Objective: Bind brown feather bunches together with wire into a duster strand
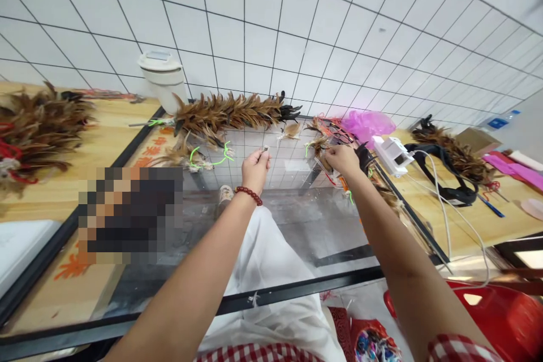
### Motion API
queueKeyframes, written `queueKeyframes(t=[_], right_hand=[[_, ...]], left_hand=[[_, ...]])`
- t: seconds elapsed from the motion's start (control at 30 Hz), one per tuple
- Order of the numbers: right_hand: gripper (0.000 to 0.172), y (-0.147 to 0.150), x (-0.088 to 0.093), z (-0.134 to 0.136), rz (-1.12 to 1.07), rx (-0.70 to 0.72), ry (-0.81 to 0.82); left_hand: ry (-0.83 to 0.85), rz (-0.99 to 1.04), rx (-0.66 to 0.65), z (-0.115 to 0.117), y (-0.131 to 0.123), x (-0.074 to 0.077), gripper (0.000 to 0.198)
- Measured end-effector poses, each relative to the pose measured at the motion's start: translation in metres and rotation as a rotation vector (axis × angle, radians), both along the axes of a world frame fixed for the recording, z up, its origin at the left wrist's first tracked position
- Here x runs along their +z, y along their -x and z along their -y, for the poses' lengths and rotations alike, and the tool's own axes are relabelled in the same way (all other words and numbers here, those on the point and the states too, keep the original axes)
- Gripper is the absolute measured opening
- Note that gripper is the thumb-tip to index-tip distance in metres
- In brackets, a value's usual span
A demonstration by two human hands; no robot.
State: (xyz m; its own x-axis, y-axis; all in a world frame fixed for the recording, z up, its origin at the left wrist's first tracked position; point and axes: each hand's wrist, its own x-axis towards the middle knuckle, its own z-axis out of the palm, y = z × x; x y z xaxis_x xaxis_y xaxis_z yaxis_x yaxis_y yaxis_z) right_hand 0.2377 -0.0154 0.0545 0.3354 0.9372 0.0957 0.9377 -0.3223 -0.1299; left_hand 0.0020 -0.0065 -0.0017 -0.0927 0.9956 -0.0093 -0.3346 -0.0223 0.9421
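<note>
My left hand point(255, 168) is raised over the glass table top point(271, 237), its fingers pinched on a small pale piece I cannot make out. A red bead bracelet point(249, 194) circles that wrist. My right hand point(341, 159) reaches into a pile of brown feathers point(322, 147) with orange and green ties, its fingers closed among them. A long brown feather duster point(229, 113) with a green-tied handle lies along the tiled wall just beyond both hands.
A white lidded cup point(163, 79) stands by the wall at the left. More feather dusters point(38, 130) lie on the wooden bench at left. A pink bag point(368, 123), a white device point(392, 154) with cables, and black straps point(449, 175) sit at right. A red stool point(500, 317) stands below.
</note>
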Motion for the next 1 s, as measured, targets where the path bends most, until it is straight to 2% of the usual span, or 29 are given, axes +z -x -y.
queueKeyframes(t=[0.1,0.23,0.3,0.4,0.47,0.53,0.63,0.73,0.77,0.83,0.93,1.0], right_hand=[[0.025,0.01,-0.008,-0.03,-0.065,-0.042,0.105],[0.016,0.016,-0.002,-0.042,-0.222,0.117,0.145],[0.018,0.018,0.011,-0.032,-0.434,0.262,0.077],[0.022,0.021,0.037,-0.004,-0.966,0.529,-0.046],[0.028,0.02,0.053,0.017,-1.127,0.584,-0.088],[0.03,0.016,0.063,0.031,-1.15,0.585,-0.124],[0.026,0.006,0.064,0.034,-0.961,0.592,-0.017],[0.013,0.001,0.049,0.018,-0.389,0.517,0.12],[0.01,0.003,0.041,0.01,-0.185,0.473,0.099],[0.018,0.01,0.021,-0.006,0.074,0.445,0.027],[0.034,0.023,-0.006,-0.028,0.184,0.598,0.008],[0.033,0.022,-0.016,-0.038,0.176,0.661,0.02]], left_hand=[[0.003,-0.002,0.004,0.0,0.0,0.0,0.018],[-0.011,-0.003,0.004,-0.001,-0.001,0.001,0.019],[-0.003,0.006,0.002,-0.002,-0.001,0.0,0.018],[0.008,0.021,-0.004,-0.003,-0.001,-0.002,0.017],[0.003,0.028,-0.005,-0.003,-0.001,-0.002,0.017],[0.001,0.03,-0.006,-0.003,-0.001,-0.002,0.018],[0.0,0.025,-0.004,-0.002,0.0,-0.001,0.019],[-0.009,0.004,-0.007,-0.001,0.0,-0.002,0.018],[-0.015,-0.003,-0.009,-0.002,0.001,-0.003,0.018],[-0.027,-0.012,-0.008,-0.002,0.001,-0.004,0.019],[-0.032,-0.023,-0.001,-0.002,0.001,-0.005,0.02],[-0.025,-0.029,0.003,-0.003,0.001,-0.005,0.021]])
